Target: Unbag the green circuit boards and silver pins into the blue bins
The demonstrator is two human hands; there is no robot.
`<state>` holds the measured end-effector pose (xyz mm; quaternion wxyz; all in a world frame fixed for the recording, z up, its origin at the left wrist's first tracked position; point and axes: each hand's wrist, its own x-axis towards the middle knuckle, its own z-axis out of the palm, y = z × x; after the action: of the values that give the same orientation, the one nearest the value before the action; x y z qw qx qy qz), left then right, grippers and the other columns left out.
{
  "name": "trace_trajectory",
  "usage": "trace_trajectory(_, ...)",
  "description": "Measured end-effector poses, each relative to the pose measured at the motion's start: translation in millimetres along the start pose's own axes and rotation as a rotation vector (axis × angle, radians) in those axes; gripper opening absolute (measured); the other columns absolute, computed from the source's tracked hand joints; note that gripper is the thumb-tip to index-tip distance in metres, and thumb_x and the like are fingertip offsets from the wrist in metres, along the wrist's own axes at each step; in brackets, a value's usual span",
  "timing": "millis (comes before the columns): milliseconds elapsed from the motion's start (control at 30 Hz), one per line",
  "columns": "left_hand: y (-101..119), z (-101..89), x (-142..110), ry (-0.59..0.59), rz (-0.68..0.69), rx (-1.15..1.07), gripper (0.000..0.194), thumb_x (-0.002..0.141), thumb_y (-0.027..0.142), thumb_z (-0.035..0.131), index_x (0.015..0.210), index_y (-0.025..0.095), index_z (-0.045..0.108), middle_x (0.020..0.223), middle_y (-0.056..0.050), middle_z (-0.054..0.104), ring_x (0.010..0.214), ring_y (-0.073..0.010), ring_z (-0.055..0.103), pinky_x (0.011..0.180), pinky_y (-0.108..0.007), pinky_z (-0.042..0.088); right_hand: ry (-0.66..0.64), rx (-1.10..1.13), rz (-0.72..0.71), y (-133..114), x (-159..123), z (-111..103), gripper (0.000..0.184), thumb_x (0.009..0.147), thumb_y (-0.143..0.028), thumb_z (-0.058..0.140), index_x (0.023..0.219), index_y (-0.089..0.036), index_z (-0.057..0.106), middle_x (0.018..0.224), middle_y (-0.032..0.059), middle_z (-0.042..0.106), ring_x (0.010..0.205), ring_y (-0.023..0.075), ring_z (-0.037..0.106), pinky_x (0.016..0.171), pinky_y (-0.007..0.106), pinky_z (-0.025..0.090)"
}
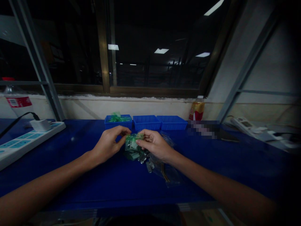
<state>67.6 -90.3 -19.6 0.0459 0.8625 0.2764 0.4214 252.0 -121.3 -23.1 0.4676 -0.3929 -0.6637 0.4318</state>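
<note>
Between my two hands is a small clear plastic bag with a green tint, held above the table. My left hand pinches its left edge between thumb and fingers. On the other side, my right hand grips the top right of the bag, thumb in front. Just below lie several small silvery-grey metal pieces, some partly hidden by the bag. A clear plastic bag with thin brownish strips in it lies under and in front of my right wrist.
Three blue bins stand in a row behind my hands; the left bin holds green plastic, beside a middle bin and a right bin. Power strips lie on both sides of the blue table. Bottles stand near the wall.
</note>
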Motion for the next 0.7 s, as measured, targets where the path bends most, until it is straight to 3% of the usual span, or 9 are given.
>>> trace_trajectory(133,-1.0,1.0,0.6,0.006,-0.071,-0.074,0.015,0.078,0.017,0.049,0.089,0.014,0.059,0.084,-0.005,0.065,0.076,-0.0129,0.060,0.071,-0.026,0.048,-0.009,-0.022,0.008,1.1,0.7,-0.2,0.013,0.067,-0.024,0.061,0.074,-0.017,0.053,0.062,-0.0020,0.053,0.054,0.0082,0.047,0.050,0.023,0.036)
trace_trajectory(300,-4.6,0.8,5.2,-0.096,-0.263,-0.408,0.017,0.078,0.023,0.051,0.089,0.012,0.059,0.085,-0.005,0.065,0.078,-0.0137,0.060,0.072,-0.027,0.047,-0.015,-0.087,-0.023,1.7,0.7,-2.3,0.013,0.070,-0.025,0.059,0.077,-0.017,0.052,0.066,-0.0004,0.054,0.056,0.0092,0.049,0.051,0.023,0.037)
trace_trajectory(500,-3.5,-3.1,11.0,-0.192,-0.472,-0.596,0.020,0.074,0.025,0.056,0.088,0.011,0.063,0.084,-0.005,0.066,0.076,-0.0140,0.058,0.071,-0.027,0.044,0.043,-0.564,-0.221,0.8,-3.9,-7.1,0.006,0.075,-0.022,0.051,0.078,-0.018,0.054,0.060,-0.0025,0.050,0.053,0.0093,0.045,0.050,0.023,0.033)
trace_trajectory(700,-3.3,-3.5,10.5,-0.254,-0.471,-0.556,0.021,0.074,0.027,0.057,0.083,0.010,0.064,0.072,-0.003,0.063,0.063,-0.0105,0.052,0.061,-0.024,0.041,0.056,-0.805,-0.388,-3.5,-8.2,-6.4,0.006,0.076,-0.017,0.048,0.078,-0.018,0.054,0.065,-0.0015,0.053,0.058,0.0100,0.047,0.056,0.023,0.034)
